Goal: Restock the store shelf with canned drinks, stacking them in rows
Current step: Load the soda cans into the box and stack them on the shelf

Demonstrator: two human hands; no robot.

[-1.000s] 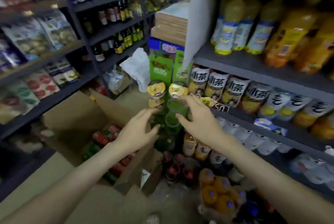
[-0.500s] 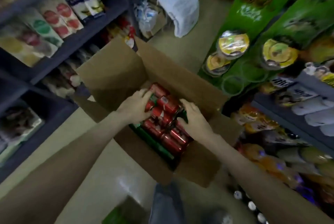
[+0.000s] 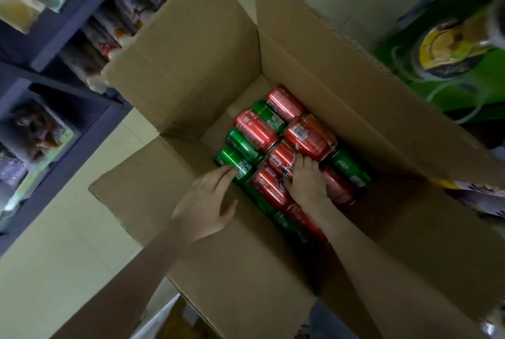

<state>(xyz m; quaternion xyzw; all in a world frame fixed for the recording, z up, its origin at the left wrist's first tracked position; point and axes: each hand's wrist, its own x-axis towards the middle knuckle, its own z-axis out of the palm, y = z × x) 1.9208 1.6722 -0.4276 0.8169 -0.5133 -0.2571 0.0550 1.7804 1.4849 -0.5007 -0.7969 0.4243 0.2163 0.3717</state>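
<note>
Cardboard box [image 3: 300, 38] open on the floor [image 3: 82, 229], flaps spread, red and green cans [image 3: 254, 131] lying on their sides inside, none lifted yet. Down from the green display stand [image 3: 481, 84] and into the box within the last second: both hands. Left hand [image 3: 207, 199] with fingers [image 3: 226, 174] straight and pressed together, touching a green can [image 3: 232, 159] near the box wall. Right hand [image 3: 308, 183] laid over a red can [image 3: 281, 161], fingers bent across it; gripping or merely resting, impossible to tell. Probable meaning: next pick beginning, shelf rows awaiting more.
</note>
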